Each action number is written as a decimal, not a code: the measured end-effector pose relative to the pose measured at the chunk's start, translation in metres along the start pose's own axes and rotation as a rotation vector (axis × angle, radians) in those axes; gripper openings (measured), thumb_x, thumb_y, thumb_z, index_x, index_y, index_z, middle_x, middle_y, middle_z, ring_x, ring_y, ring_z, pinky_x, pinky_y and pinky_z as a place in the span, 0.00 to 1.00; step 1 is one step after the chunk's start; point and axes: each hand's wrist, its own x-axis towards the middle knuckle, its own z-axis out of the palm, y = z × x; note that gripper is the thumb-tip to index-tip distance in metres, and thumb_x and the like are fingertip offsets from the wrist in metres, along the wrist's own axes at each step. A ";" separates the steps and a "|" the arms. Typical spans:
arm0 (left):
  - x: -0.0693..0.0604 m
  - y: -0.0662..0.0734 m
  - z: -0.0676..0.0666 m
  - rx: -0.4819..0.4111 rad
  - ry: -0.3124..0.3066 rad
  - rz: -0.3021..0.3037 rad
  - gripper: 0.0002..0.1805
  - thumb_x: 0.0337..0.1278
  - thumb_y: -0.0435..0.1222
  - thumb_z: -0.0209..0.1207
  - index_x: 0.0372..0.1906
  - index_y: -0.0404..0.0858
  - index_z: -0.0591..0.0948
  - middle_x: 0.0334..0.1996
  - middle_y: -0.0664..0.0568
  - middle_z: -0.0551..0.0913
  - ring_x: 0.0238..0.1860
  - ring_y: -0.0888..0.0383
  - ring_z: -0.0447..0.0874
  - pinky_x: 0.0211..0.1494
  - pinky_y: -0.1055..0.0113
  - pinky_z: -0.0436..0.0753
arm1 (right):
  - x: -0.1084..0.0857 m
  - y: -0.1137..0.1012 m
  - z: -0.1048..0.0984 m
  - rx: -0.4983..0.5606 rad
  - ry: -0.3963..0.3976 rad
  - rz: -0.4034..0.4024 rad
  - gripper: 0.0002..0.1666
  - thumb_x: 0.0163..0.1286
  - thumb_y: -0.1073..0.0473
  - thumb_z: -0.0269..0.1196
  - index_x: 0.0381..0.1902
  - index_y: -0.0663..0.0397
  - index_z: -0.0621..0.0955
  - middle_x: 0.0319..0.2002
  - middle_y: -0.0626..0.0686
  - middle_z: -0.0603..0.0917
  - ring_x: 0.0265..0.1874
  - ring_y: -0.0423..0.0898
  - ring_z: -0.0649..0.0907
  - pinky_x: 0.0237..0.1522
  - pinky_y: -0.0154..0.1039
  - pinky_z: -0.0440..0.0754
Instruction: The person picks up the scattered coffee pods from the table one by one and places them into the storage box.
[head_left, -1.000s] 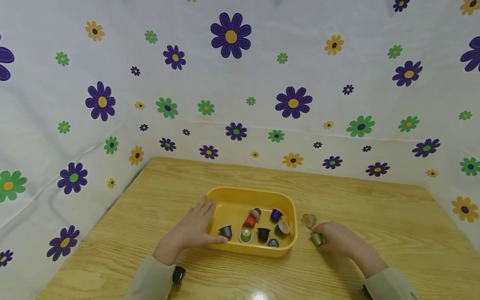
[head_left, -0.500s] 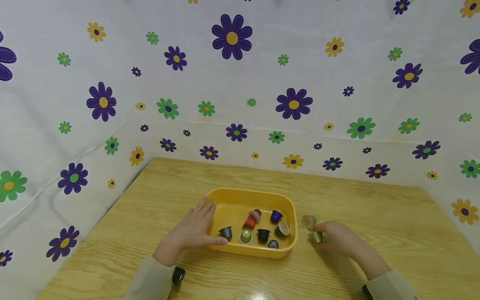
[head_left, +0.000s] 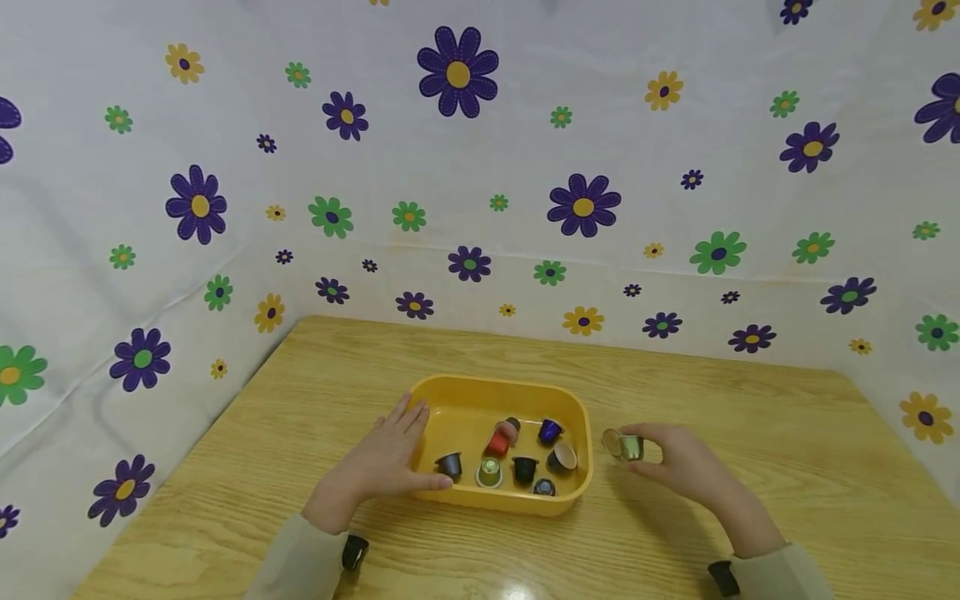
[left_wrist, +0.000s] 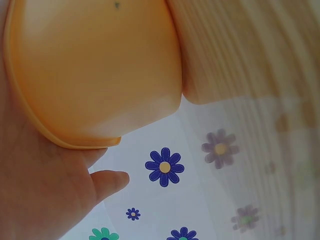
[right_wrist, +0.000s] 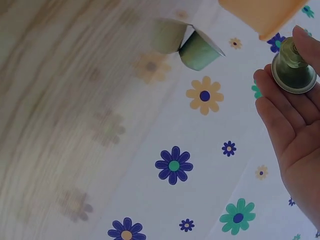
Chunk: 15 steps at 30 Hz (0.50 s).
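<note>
My right hand (head_left: 686,462) pinches a green coffee capsule (head_left: 633,447) between thumb and fingertips, to the right of a yellow tray (head_left: 480,502). The right wrist view shows this held green capsule (right_wrist: 294,75) lifted clear of the table. Another green capsule (right_wrist: 202,51) lies on its side on the table, its pale lid (head_left: 612,442) showing just left of the held one. My left hand (head_left: 378,467) rests on the left end of the tray, fingers spread along the rim and thumb over the front edge.
Inside the tray lie several capsules, among them a red one (head_left: 497,443), a blue one (head_left: 550,431), a black one (head_left: 525,469) and a grey one (head_left: 449,465). Flower-printed cloth (head_left: 480,167) stands behind the wooden table (head_left: 360,350).
My right hand has picked up the nearer green capsule from the table and raised it slightly. The left hand and tray have stayed in place.
</note>
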 end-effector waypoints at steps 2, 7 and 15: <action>0.000 0.000 0.000 0.001 -0.001 0.001 0.58 0.40 0.67 0.52 0.65 0.26 0.52 0.66 0.36 0.48 0.66 0.43 0.33 0.60 0.42 0.49 | 0.000 0.000 -0.001 0.005 0.029 -0.001 0.23 0.53 0.62 0.66 0.47 0.66 0.77 0.43 0.59 0.80 0.43 0.56 0.78 0.43 0.49 0.75; 0.000 0.001 0.000 -0.003 -0.002 0.004 0.59 0.39 0.68 0.51 0.65 0.26 0.52 0.66 0.36 0.48 0.66 0.43 0.33 0.60 0.42 0.49 | -0.001 -0.001 -0.001 0.010 0.086 -0.014 0.24 0.52 0.62 0.66 0.47 0.66 0.77 0.43 0.59 0.80 0.43 0.55 0.78 0.42 0.49 0.75; 0.000 0.000 0.000 -0.005 0.005 0.008 0.59 0.39 0.69 0.50 0.65 0.26 0.52 0.66 0.36 0.48 0.66 0.43 0.33 0.60 0.42 0.49 | 0.005 -0.008 0.000 0.014 0.114 -0.027 0.24 0.51 0.62 0.67 0.46 0.65 0.77 0.43 0.58 0.80 0.43 0.55 0.78 0.43 0.49 0.75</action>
